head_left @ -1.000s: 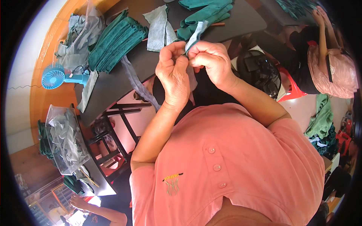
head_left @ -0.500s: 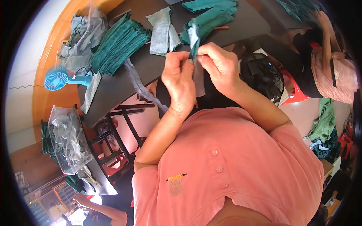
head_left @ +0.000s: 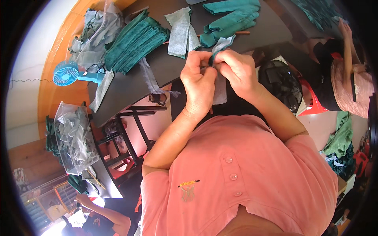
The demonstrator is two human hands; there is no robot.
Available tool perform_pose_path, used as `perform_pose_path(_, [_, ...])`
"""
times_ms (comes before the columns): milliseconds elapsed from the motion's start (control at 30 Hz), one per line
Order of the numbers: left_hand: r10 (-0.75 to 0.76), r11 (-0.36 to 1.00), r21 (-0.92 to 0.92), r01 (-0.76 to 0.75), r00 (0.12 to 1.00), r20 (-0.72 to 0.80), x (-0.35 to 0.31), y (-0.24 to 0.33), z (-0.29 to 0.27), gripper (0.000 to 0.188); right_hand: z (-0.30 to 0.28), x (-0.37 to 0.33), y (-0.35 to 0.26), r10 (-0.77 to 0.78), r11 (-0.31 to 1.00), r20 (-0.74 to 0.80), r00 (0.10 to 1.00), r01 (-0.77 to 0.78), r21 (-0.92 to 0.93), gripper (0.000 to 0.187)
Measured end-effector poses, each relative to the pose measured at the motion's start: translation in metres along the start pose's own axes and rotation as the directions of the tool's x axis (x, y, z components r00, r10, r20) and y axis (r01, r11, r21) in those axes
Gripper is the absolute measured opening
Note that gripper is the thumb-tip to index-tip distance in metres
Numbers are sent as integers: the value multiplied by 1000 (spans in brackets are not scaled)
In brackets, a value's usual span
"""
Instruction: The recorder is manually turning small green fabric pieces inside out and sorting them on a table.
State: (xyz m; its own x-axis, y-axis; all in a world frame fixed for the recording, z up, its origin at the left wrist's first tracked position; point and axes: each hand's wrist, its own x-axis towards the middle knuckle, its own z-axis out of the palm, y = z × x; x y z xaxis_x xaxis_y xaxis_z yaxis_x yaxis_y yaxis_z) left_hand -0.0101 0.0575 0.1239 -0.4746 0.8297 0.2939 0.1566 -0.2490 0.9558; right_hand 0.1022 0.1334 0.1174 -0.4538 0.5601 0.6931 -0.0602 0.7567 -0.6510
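Observation:
Close together above the near edge of the dark table (head_left: 271, 29), both hands pinch a narrow teal fabric strip (head_left: 223, 44) with a pale backing. My left hand (head_left: 199, 80) is closed, thumb against the bent index finger at the strip's lower part. Its fellow, my right hand (head_left: 238, 72), grips the strip just beside it, fingers curled. The strip's pale end sticks up past the fingertips; the part between the fingers is mostly hidden. Beyond the hands lie pale grey-green fabric pieces (head_left: 179, 35) and folded teal fabric (head_left: 232, 19).
A stack of teal velvet pieces (head_left: 136, 43) lies left of the pale ones. Further left are a blue fan (head_left: 66, 74) and a clear container of grey scraps (head_left: 92, 31). A black basket (head_left: 279, 84) stands at right; co-workers' arms (head_left: 346, 55) show at the edges.
The strip's upper end, upright before, now bends over to the right. My fingers have drawn closer around it. The whole view has shifted slightly, so the table things appear further right.

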Motion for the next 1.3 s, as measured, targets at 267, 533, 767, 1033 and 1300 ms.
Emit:
perform_pose_path(267, [-154,958,-253,138,987,-46,-1,-1,1,25,0,-11,-4,307,875,98,947,-321,361,6])
perform_pose_path(533, [133,982,127,-138,990,50,6,21,1,39,1,3,-15,141,985,-96,985,-129,116,10])
perform_pose_path(767, [2,976,-217,-12,999,-46,8,14,-11,26,1,8,-13,20,992,-16,1000,-18,124,8])
perform_pose_path(1033, [309,930,206,-303,951,3,-1,2,-20,26,3,11,-10,-266,963,-11,964,266,32,8])
perform_pose_path(1300, [-104,971,-217,97,994,-22,-4,7,-3,26,-5,-2,-13,-49,994,31,998,46,103,6])
